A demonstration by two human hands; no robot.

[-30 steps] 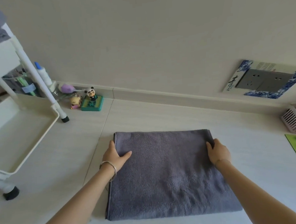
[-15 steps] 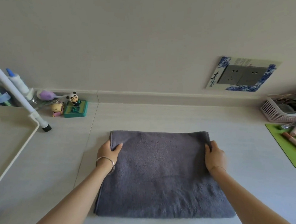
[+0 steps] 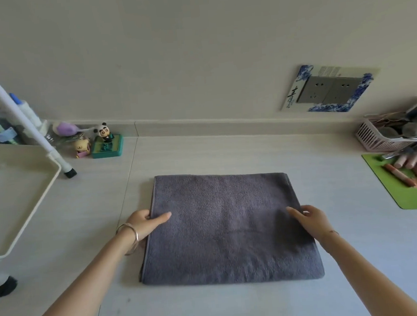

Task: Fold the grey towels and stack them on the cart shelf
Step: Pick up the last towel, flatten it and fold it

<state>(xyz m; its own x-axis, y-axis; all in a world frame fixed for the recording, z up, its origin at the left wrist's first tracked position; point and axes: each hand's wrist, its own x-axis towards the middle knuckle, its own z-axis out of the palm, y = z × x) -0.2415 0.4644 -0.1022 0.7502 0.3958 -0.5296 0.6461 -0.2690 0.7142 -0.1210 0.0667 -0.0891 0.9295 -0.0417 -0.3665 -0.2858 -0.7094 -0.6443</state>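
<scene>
Risks first. White plastic cart shelf [image 3: 55,166] at far left, well apart from towel: long carry w/ layers free to slide, raised rim poss. catching a drooping corner. Uneven pull btwn the two sides likely to skew the fold, edges no longer flush. Stacked layers prone to springing open if pinched by top ply only.

Left hand [image 3: 143,224]: at left edge of dark grey folded terry towel [image 3: 227,225], thumb flat on top, fingers curled round the hem, pinching it. Towel flat on pale wood-grain surface [image 3: 341,198], mid-view, not yet on shelf. Right hand [image 3: 310,218]: over right edge, thumb pointing inward on the pile, fingers loosely bent; gripping or just resting, can't tell.
</scene>
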